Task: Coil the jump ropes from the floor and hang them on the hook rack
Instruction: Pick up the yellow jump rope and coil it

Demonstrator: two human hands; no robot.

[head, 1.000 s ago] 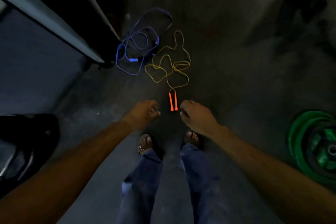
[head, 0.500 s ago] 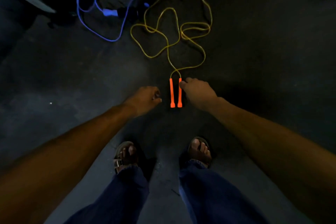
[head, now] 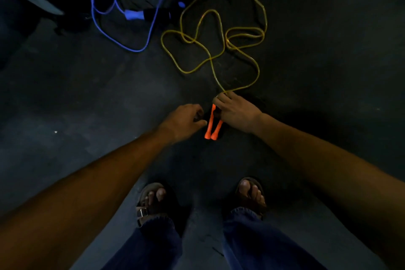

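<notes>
The orange handles [head: 212, 124] lie at frame centre, side by side, butt ends touching and pointing to 6 o'clock. The right hand [head: 235, 114] comes in from their 3 o'clock side, fingers curled over the top ends where the yellow cord [head: 219, 50] joins. It looks like a grip on both, though the thumb is hidden. The left hand [head: 184, 119] is just beside them at 9 o'clock, fingers loosely curled, holding nothing, and not touching them afaict.

Risks, imo: the cord fans out toward 12–1 o'clock in several loops that cross each other, so a fast lift could cinch a crossing into a knot instead of a clean coil. Its loop toward 11 o'clock lies near the blue rope [head: 122, 6] — can't tell if they overlap — so a hard pull may drag that one along too. The grip covers only the handle tops, so one handle could slip out & swing. The floor [head: 65, 94] is dark w/ poor light, and the sandals [head: 151, 199] at 6 o'clock are near enough that slack cord could snag a toe.
</notes>
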